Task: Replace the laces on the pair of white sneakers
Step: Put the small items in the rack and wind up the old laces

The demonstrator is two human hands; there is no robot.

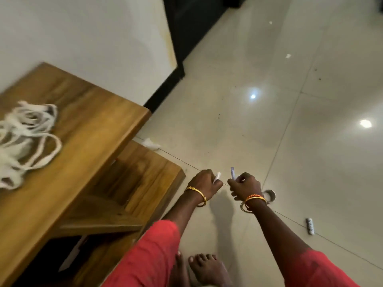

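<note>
No readable text, label, brand, number or sign anywhere. Dark marks on the small white cylinder (310, 226) lying on the floor (290, 141), right of the tape roll (269, 196): too blurred to read. Small white pieces pinched in the left hand (205, 182) and right hand (245, 186), left of that roll: nothing legible on them.
</note>
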